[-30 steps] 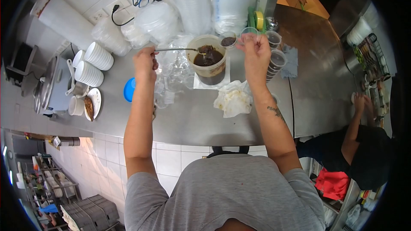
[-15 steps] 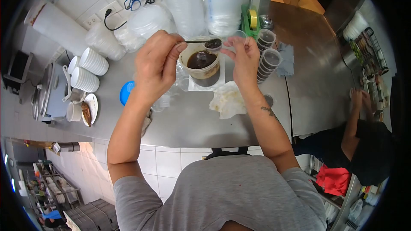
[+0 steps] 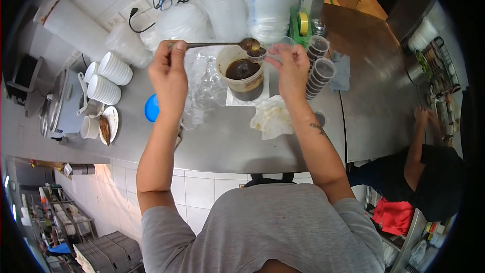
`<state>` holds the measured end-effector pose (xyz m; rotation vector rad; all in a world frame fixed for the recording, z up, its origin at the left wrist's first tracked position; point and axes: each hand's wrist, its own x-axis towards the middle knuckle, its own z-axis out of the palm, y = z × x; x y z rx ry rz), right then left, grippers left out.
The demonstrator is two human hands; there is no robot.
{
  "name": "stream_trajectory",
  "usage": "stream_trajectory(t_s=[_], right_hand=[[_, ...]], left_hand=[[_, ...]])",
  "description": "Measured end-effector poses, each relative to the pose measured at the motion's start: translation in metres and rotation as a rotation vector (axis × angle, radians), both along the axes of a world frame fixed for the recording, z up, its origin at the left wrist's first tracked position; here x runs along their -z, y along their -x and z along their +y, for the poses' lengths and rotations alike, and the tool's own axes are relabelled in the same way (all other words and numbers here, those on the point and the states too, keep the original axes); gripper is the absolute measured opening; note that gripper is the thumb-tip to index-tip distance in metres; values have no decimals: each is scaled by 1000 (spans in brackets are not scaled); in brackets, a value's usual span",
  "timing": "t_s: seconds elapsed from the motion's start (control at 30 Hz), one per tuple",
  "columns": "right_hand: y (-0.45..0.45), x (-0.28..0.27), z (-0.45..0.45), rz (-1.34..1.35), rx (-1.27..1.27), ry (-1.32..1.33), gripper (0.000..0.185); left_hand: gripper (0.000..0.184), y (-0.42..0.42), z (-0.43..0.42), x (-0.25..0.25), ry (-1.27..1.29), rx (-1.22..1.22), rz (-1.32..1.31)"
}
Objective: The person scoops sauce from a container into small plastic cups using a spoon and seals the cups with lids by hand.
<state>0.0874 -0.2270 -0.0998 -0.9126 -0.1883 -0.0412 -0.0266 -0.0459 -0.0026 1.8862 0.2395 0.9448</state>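
My left hand (image 3: 169, 73) is closed round the handle of a metal spoon (image 3: 214, 45). The spoon lies nearly level, its sauce-stained bowl tipped over a small clear cup (image 3: 257, 58). My right hand (image 3: 291, 73) pinches this cup by its side; dark sauce shows inside it. Another clear round piece (image 3: 288, 41), a lid or cup, shows behind the right fingers. Below the spoon and cup stands a plastic tub (image 3: 251, 92) of dark brown sauce on a white sheet. Stacked small clear cups (image 3: 321, 73) with dark contents rise beside my right hand.
A crumpled stained cloth or paper (image 3: 273, 117) lies before the tub. Left are a blue lid (image 3: 151, 108), white cups (image 3: 104, 91) and a plate (image 3: 112, 127). Bagged containers (image 3: 217, 10) and a tape dispenser (image 3: 299, 25) stand behind. Another person's arm (image 3: 416, 146) is at right.
My left hand has moved left and a little down, still with the spoon. The spoon's bowl, heaped with dark sauce before, now tips over the small cup.
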Motion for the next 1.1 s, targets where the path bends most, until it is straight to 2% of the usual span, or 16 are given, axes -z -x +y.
stream_trajectory(t_s=[0.13, 0.17, 0.27, 0.33, 0.43, 0.53, 0.67, 0.77, 0.9, 1.0, 1.1], right_hand=[[0, -2, -5, 18, 22, -12, 13], [1, -3, -7, 16, 31, -13, 13], [0, 1, -9, -27, 38, -18, 14], [0, 1, -7, -56, 37, -10, 15], [3, 0, -6, -84, 38, 8, 15], [4, 1, -9, -120, 43, 17, 14], [3, -3, -16, -116, 80, 63, 13], [2, -7, -17, -114, 93, 66, 12], [4, -9, -15, -126, 89, 54, 11], [6, -8, -11, -101, 71, 68, 10], [8, -5, -6, -85, 20, 11, 10]], left_hand=[[19, 1, 23, 7, 293, -54, -81], [20, 0, 31, 14, 291, -71, -37], [24, -19, 29, 50, -41, -127, 50], [24, -32, 19, 67, -86, -125, 194], [26, -51, 15, 84, -203, -129, 271], [27, -53, 22, 86, -110, -117, 323], [26, -50, 47, 90, 178, -111, 361], [23, -42, 64, 87, 313, -80, 296], [18, -24, 60, 58, 619, -51, 240], [18, -17, 56, 32, 685, -72, 155], [18, -13, 43, 6, 558, -7, 77]])
